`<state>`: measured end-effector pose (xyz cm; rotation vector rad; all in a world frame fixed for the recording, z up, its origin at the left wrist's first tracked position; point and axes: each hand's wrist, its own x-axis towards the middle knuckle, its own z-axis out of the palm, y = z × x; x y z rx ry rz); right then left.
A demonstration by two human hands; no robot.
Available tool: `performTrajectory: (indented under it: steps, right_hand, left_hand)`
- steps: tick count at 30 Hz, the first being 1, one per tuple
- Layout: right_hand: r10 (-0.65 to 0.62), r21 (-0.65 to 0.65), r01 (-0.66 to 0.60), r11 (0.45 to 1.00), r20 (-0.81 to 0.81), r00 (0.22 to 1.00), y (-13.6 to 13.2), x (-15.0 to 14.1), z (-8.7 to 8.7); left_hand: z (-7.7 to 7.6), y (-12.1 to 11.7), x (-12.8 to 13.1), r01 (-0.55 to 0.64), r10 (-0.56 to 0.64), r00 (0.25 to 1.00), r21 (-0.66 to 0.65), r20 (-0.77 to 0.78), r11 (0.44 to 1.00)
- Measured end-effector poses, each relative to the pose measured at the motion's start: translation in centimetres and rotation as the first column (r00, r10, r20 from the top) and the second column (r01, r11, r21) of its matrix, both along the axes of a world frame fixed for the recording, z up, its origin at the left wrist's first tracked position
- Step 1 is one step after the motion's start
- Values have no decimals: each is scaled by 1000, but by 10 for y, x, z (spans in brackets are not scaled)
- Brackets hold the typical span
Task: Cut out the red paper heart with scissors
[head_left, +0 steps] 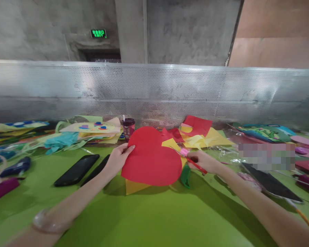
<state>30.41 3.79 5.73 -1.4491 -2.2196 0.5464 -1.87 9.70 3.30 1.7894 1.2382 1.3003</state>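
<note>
Head cam faces fwd/down at close range, across grn tbl [154,219] twd perf. panel [195,84].

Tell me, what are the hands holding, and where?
The left hand holds the red paper by its left edge; the right hand holds the scissors by their red handles.

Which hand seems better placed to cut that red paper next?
Probably the right hand: it holds the red scissors, which point toward the red paper. The left hand pinches the paper's left edge, so it seems better suited to steadying.
</note>
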Motion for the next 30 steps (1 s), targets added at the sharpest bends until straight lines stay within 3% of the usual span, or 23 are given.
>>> performTrajectory:
  steps: [11, 16, 22, 30]
  right_hand:
    - [-97, 43, 104, 994, -143, 985, -3, -7, -2]
    - [-130, 0, 134, 991, -221, 966, -9, -16, 0]
    - [-108, -112, 80, 990, -274, 956, -10, -18, -1]
    - [-120, -211, 56, 976, -306, 944, -5, -22, -11]
  left_hand:
    - [3, -13, 10, 120, -122, 992, -71, -25, 990]
    - [2, -22, 18, 229, -230, 973, -145, 6, 963]
    - [-2, -26, 22, 367, -361, 930, -238, 71, 899]
    - [-3, -26, 20, 338, -323, 941, -291, 100, 895]
